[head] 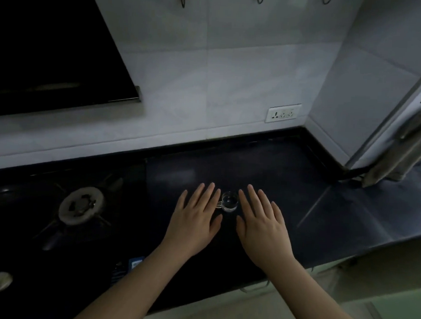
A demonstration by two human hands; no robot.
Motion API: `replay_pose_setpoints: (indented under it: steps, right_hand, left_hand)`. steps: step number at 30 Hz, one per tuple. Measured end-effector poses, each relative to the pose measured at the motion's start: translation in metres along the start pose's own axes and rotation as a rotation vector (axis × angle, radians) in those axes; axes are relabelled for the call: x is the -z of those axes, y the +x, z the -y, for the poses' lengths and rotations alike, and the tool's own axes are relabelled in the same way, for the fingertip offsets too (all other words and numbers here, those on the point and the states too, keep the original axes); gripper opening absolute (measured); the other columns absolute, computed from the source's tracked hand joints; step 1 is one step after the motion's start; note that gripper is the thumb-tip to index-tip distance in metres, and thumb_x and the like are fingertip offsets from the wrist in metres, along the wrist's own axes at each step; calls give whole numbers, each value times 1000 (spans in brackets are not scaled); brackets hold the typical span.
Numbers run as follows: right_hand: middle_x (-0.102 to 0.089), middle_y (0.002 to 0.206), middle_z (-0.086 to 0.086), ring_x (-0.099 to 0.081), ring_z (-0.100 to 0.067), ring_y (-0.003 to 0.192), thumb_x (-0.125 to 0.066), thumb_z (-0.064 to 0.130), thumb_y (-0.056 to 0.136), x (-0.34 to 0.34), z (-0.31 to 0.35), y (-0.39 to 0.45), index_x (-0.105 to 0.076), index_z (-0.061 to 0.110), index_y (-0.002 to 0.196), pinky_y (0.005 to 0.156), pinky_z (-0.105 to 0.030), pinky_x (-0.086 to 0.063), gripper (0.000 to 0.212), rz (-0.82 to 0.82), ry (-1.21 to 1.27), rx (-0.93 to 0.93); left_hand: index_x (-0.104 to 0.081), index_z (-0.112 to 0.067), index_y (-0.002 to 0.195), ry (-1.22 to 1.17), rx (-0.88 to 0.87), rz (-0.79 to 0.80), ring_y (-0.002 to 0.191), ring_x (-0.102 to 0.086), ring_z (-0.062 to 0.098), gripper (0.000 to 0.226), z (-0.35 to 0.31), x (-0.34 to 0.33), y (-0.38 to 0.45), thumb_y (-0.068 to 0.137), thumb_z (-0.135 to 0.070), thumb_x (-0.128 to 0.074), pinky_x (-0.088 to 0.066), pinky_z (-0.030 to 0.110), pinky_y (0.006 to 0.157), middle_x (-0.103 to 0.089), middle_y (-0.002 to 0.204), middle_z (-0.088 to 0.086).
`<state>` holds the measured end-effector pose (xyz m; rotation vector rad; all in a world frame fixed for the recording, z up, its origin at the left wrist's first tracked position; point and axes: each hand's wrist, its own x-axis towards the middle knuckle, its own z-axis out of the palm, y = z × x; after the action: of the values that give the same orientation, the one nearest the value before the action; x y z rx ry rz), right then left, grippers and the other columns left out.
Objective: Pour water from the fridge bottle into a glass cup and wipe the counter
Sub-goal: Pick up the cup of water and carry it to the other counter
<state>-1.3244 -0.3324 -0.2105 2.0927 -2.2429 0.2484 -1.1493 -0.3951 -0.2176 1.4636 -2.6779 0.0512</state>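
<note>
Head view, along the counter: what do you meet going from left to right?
Stove knob → gas burner → left hand → glass cup → right hand → hanging cloth at the far right.

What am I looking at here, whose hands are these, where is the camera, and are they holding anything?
There is no robot: a person wears one camera on the head, looking down at a dark kitchen counter. The left hand and the right hand lie flat and open, holding nothing. Between their fingers stands a small glass cup that seems to hold water. To the left is a gas stove burner; a wall socket sits behind, and a cloth hangs at the right.
</note>
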Motion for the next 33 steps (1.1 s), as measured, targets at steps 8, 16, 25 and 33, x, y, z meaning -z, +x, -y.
replay_pose_setpoints:
  steps: [8,16,25,33]
  right_hand:
    - [-27,158,-6,-28,-27,145,-25,43,95,-31,-5,30,-30,19,151,114,-46,-30,61,107,19,-8]
    - [-12,163,-2,-13,-23,149,-31,41,101,-56,-36,58,-13,21,156,119,-42,-17,61,209,110,36]
    - [-21,160,-2,-21,-22,146,-34,40,101,-74,-62,87,-6,23,156,115,-41,-25,63,355,342,-7]
    - [-31,154,-4,-35,-23,137,-41,30,101,-87,-73,102,-10,26,155,108,-39,-36,62,546,629,-176]
  left_hand:
    - [-20,-15,155,-37,-1,55,151,-14,20,68,15,-30,28,98,-52,-18,-20,46,120,-16,163,5]
    - [-19,-16,155,-98,84,169,144,-27,20,68,14,-65,56,100,-54,-29,-29,37,115,-31,156,5]
    - [-33,-22,149,-423,341,385,122,-50,22,61,13,-101,94,97,-50,-47,-46,42,99,-50,136,4]
    - [-59,-20,116,-776,498,386,82,-58,12,21,15,-126,101,104,-26,-43,-50,31,74,-64,104,0]
